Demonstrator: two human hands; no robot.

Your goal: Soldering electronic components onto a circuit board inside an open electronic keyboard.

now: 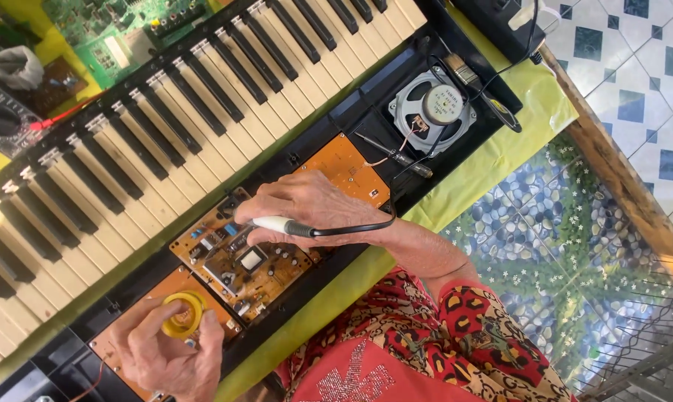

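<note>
Yellow solder spool (182, 316) sits pinched in the fingers of the person's left hand (169, 351), low over an orange circuit board (241, 262) in the opened keyboard (165, 119). At centre, the right hand (306, 207) is closed around a white-handled soldering iron (277, 225), its tip hidden near the board and its black cord looping back. Farther right, a round grey speaker (435, 112) lies exposed in the black casing, beside yellow-green table cloth (493, 160).
</note>
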